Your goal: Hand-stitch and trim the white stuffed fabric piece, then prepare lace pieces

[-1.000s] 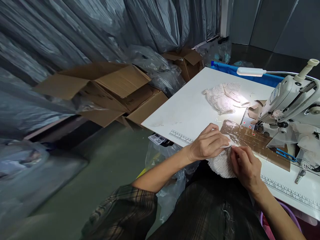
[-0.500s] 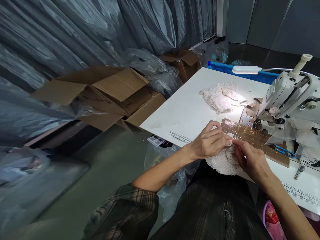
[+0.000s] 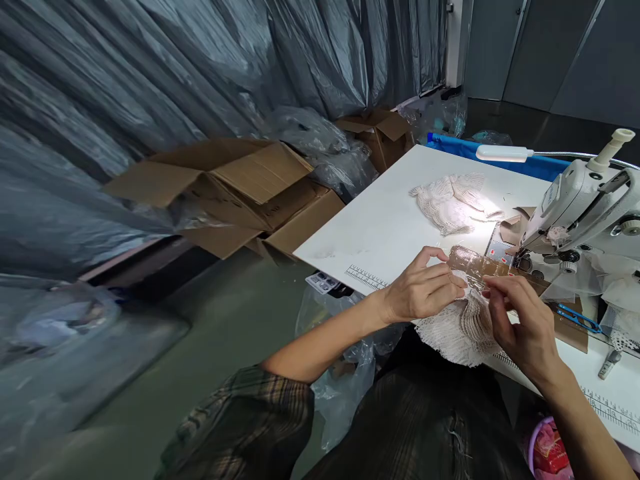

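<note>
My left hand (image 3: 423, 288) pinches the top edge of a cream, ruffled lace-like fabric piece (image 3: 453, 337), which hangs over the table's front edge above my lap. To its right, my right hand (image 3: 525, 323) is raised a little off the cloth, thumb and fingers drawn together; anything between those fingertips is too small to make out. Behind both hands lies a brown board covered in clear tape (image 3: 473, 263). The white sewing machine (image 3: 570, 207) stands to the right, and blue-handled thread snips (image 3: 577, 318) rest on the board near my right hand.
A second cream lace piece (image 3: 445, 203) lies under the lamp (image 3: 504, 154) on the white table (image 3: 345, 237). Sheer white fabric (image 3: 620, 287) and a small tube (image 3: 610, 365) are at the right. An open cardboard box (image 3: 265, 173) and plastic bags (image 3: 345, 167) stand beyond the left edge.
My right hand has moved right, away from my left fingers and the fabric's top edge. The fabric hangs more spread out, still in my left hand. The view has shifted slightly.
</note>
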`<state>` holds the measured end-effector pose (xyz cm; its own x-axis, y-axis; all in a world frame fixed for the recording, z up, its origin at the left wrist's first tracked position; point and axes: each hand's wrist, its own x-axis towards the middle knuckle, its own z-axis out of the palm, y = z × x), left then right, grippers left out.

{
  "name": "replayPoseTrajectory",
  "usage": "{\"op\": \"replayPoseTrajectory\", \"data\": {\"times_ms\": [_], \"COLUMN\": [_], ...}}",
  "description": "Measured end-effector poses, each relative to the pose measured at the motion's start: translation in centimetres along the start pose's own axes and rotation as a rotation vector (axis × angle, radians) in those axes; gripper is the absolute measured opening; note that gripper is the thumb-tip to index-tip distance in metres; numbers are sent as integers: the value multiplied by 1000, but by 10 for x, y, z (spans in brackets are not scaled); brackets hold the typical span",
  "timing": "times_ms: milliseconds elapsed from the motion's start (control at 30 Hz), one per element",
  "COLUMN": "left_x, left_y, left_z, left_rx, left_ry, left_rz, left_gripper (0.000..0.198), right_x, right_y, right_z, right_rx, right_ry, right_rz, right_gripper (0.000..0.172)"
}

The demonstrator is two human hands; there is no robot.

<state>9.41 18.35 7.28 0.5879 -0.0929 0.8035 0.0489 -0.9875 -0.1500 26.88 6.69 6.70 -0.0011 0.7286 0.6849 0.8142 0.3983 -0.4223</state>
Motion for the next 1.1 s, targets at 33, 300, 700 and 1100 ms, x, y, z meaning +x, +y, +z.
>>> {"op": "replayPoseTrajectory", "data": {"times_ms": [33,300,700,1100], "left_x": [0,1,-5,-22], "left_y": [0,1,-1,-13], "left_z": [0,-2,0,-23], "left_rx": [2,27,13,-188], "left_ry": [6,4,8,-209], "left_rz": [4,14,-19,-278], "left_gripper": [14,18,17,23], "right_x": [3,14,5,1], "right_y": [0,5,8,-11], "right_z": [0,-4,0,28], "right_rx": [1,-53,125,41], "right_ry": [-61,-254,90,-267], "right_rz": [-55,-227,387,-41], "right_gripper": [22,19,12,65]}}
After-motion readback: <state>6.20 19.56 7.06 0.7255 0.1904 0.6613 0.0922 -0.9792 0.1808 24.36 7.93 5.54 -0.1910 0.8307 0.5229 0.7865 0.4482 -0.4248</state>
